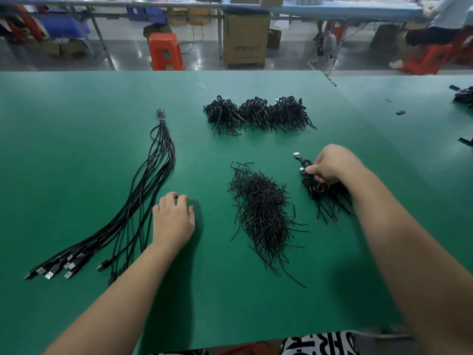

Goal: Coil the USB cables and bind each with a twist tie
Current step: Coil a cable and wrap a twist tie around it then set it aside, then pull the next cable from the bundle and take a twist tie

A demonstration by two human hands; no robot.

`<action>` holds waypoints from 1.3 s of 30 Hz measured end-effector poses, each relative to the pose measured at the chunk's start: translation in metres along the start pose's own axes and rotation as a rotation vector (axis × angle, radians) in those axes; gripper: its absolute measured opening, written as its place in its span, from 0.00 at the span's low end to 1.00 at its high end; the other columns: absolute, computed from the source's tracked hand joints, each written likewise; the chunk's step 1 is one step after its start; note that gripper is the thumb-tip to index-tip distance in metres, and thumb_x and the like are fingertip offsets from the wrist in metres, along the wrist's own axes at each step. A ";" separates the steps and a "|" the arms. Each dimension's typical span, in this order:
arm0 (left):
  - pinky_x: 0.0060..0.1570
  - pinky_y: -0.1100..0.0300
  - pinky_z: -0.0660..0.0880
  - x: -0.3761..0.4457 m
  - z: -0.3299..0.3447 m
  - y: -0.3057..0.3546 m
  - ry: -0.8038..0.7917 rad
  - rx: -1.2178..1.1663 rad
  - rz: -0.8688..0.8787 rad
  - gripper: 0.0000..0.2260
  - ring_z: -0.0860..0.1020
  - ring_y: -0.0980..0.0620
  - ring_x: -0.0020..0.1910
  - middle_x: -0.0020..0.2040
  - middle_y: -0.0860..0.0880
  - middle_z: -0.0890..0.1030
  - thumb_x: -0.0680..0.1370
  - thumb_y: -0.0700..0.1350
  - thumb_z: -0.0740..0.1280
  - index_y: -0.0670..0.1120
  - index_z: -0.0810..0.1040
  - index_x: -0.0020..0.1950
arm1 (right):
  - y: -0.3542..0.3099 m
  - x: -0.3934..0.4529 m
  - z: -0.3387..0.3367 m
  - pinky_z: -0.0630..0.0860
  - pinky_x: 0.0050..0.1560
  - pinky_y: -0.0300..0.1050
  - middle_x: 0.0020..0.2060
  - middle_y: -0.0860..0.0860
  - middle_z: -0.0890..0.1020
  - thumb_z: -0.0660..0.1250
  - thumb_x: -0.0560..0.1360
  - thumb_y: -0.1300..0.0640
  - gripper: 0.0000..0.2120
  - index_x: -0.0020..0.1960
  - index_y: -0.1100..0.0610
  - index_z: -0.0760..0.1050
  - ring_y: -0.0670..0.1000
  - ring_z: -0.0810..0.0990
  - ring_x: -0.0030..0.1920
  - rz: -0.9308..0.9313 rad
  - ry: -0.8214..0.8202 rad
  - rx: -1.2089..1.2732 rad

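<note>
A bundle of long black USB cables (pixel 143 190) lies on the left of the green table (pixel 76 124), tied at its far end, plugs toward me. My left hand (pixel 172 220) rests beside the bundle with fingers loosely bent, holding nothing. A loose heap of black twist ties (pixel 263 211) lies in the middle. My right hand (pixel 332 165) pinches a coiled cable (pixel 303 165) on top of a small pile of coiled cables (pixel 325 196) at the right. Three larger heaps of coiled, bound cables (pixel 258 115) sit farther back.
More black cable pieces (pixel 463 97) lie on the adjoining table at the far right. Beyond the table edge stand an orange stool (pixel 165 51), a cardboard box (pixel 245 39) and another bench, where a person (pixel 440 24) sits on a red stool.
</note>
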State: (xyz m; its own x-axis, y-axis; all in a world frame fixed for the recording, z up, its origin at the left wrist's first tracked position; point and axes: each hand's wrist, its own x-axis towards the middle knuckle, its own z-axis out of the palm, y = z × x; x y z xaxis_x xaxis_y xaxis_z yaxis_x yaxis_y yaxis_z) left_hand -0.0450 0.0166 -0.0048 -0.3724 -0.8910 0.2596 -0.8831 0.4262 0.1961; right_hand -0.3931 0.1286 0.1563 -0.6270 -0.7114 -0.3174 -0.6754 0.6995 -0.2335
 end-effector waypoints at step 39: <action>0.53 0.48 0.69 -0.009 0.018 -0.010 0.078 -0.099 -0.044 0.08 0.75 0.43 0.53 0.53 0.45 0.80 0.74 0.41 0.69 0.44 0.80 0.53 | -0.149 -0.079 0.233 0.74 0.54 0.46 0.50 0.52 0.83 0.61 0.81 0.58 0.08 0.56 0.57 0.78 0.53 0.80 0.52 -0.400 0.107 0.605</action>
State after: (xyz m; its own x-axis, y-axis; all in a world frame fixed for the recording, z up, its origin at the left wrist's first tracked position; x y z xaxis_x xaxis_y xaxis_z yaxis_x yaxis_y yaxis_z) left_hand -0.0375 0.0175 -0.0264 -0.3074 -0.8960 0.3204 -0.8640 0.4039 0.3007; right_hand -0.1524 0.0959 0.0022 -0.4328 -0.9013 -0.0171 -0.5475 0.2779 -0.7893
